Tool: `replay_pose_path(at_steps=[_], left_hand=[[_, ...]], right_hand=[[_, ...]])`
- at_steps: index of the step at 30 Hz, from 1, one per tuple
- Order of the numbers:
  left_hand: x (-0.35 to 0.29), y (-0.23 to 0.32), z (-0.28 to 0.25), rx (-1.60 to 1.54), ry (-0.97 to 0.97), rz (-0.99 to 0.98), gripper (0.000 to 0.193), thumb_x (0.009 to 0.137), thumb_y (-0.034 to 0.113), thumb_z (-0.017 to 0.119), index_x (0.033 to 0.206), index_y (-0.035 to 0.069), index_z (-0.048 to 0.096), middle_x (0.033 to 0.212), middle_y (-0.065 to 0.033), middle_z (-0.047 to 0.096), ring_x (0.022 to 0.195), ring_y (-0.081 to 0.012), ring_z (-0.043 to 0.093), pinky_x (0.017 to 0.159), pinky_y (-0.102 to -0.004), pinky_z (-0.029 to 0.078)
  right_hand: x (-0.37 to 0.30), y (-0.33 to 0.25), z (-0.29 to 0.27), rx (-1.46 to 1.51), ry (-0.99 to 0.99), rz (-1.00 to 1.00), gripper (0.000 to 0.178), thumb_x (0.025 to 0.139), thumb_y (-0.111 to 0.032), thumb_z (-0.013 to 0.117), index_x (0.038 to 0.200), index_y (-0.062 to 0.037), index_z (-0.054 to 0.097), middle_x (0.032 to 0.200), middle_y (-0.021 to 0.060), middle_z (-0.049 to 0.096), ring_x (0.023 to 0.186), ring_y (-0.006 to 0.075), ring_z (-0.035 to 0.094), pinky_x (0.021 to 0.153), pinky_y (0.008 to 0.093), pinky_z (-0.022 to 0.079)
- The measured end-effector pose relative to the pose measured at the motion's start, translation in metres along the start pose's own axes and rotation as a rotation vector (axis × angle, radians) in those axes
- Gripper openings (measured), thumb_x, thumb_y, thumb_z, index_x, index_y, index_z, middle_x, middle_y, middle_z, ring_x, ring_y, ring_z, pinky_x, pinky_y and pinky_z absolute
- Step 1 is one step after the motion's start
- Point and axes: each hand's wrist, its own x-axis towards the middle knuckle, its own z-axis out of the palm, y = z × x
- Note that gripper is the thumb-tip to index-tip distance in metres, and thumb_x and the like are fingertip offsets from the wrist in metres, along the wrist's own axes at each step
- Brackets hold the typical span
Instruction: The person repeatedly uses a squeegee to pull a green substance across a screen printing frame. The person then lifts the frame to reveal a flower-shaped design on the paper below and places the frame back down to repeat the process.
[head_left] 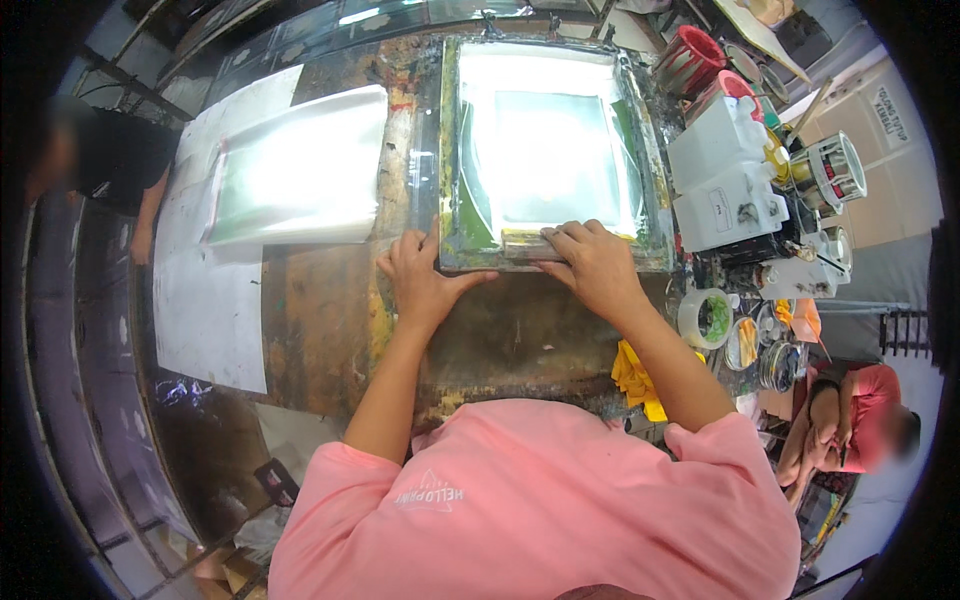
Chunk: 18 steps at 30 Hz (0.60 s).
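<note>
A screen-printing frame (450,150) with a bright mesh panel and green ink along its edges lies flat on a stained worktable (330,320). My right hand (592,262) grips a squeegee (525,243) at the frame's near edge, inside the frame. My left hand (420,280) presses flat on the frame's near left corner, fingers spread over the rim and the table.
A stack of clear plastic sheets (300,165) lies left of the frame on white paper (205,310). White jugs (725,175), ink tins (830,170), a red tub (690,60), a tape roll (705,318) and yellow rags (635,375) crowd the right. Other people stand at far left and lower right.
</note>
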Motion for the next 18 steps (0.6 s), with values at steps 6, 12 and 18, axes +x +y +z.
replay_pose_path(at_steps=[6,12,18], left_hand=[[0.003,-0.007,0.003,-0.085,0.016,0.083,0.117,0.053,0.072,0.093,0.145,0.006,0.064,0.105,-0.0061,0.057,0.105,-0.0261,0.053,0.098,-0.0432,0.031],[0.000,-0.004,0.001,-0.028,0.107,0.079,0.110,0.053,0.061,0.098,0.143,0.008,0.066,0.110,-0.0084,0.062,0.111,-0.0299,0.054,0.102,-0.0450,0.036],[0.000,-0.007,0.004,-0.171,0.076,0.074,0.125,0.058,0.074,0.089,0.151,-0.002,0.057,0.087,-0.0074,0.058,0.090,-0.0260,0.052,0.093,-0.0411,0.037]], right_hand=[[0.078,0.061,0.037,-0.042,0.040,0.010,0.041,0.095,-0.044,0.072,0.120,-0.0115,0.075,0.110,0.0102,0.071,0.097,0.0323,0.067,0.083,0.0450,0.057],[0.207,0.135,0.028,-0.090,-0.058,-0.008,0.050,0.097,-0.061,0.064,0.115,-0.0163,0.078,0.105,0.0095,0.073,0.100,0.0316,0.072,0.080,0.0480,0.058],[0.229,0.158,0.034,-0.119,-0.076,0.030,0.050,0.099,-0.061,0.061,0.118,-0.0171,0.077,0.105,0.0108,0.073,0.100,0.0329,0.071,0.082,0.0486,0.057]])
